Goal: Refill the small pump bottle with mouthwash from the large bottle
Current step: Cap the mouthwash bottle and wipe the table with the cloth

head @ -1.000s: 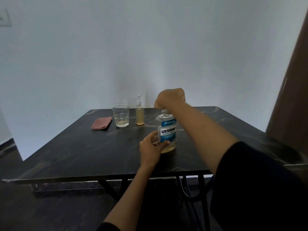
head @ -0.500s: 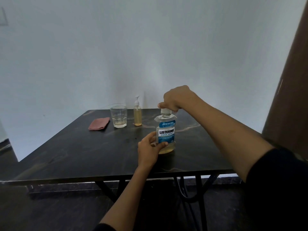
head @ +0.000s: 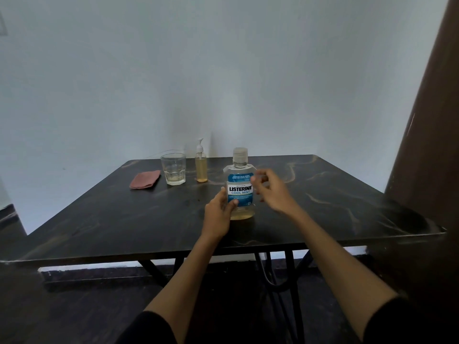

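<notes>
A pale bluish wall fills the upper frame, and a dark marbled table spreads across the middle, with a brown panel down the right edge. Left of centre on the table lies a folded reddish cloth. Just to its right stands a clear drinking glass with a trace of liquid at its bottom. Beside that, near the table's far edge, the small pump bottle stands upright, its pump on, amber liquid filling its body. At the centre of the frame the large bottle stands upright on the table, cap on, blue label facing you, with a low layer of yellowish liquid. Your left hand grips its lower left side, thumb across the label. Your right hand hovers just right of the bottle, slightly blurred, fingers loosely curled and holding nothing; whether it touches the bottle cannot be told
</notes>
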